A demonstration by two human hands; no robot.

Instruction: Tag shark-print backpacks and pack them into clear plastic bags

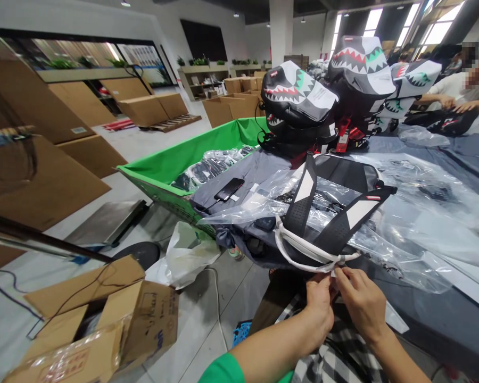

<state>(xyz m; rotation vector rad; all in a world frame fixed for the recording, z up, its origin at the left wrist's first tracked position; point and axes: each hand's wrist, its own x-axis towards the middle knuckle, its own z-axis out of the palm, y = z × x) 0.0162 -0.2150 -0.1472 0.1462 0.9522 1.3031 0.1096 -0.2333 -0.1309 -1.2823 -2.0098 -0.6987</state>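
Observation:
A black backpack with white-and-black shoulder straps lies strap side up on clear plastic bags at the near edge of a grey table. My left hand and my right hand meet just below its white carry loop. Both pinch something small and white at the backpack's near edge; I cannot make out what it is.
Shark-mouth backpacks are stacked at the table's far side. A green bin holds bagged items, with a phone beside it. Open cardboard boxes stand on the floor at left. Another person works at far right.

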